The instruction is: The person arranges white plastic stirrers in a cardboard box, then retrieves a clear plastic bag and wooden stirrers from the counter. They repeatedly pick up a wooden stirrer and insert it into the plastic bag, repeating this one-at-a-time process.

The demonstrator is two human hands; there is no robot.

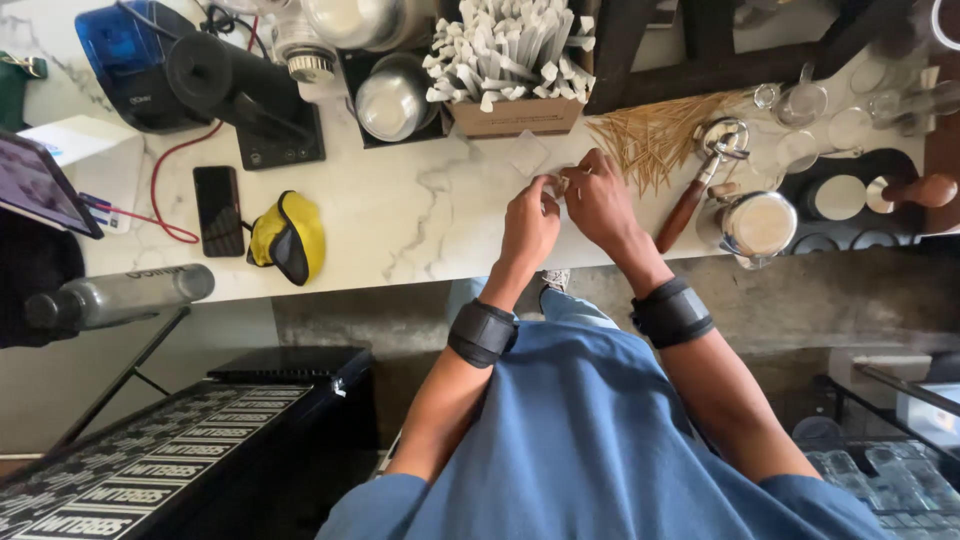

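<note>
Over the white marbled counter [400,215], my left hand [530,222] and my right hand [598,198] meet, fingertips pinched together on a small pale object [558,184] that is mostly hidden by the fingers. Both wrists wear black bands. A small clear square piece [527,153] lies on the counter just beyond my left hand. A heap of wooden toothpicks [655,135] lies right of my right hand. A cardboard box [508,117] packed with white paper-wrapped sticks stands behind the hands.
A portafilter with a wooden handle [690,195], a steel pitcher [755,225] and glasses [800,100] stand at the right. A black scale [280,135], steel cup [393,100], blue machine [130,55], phone [218,208], yellow pouch [290,235] and grey bottle [120,297] sit to the left.
</note>
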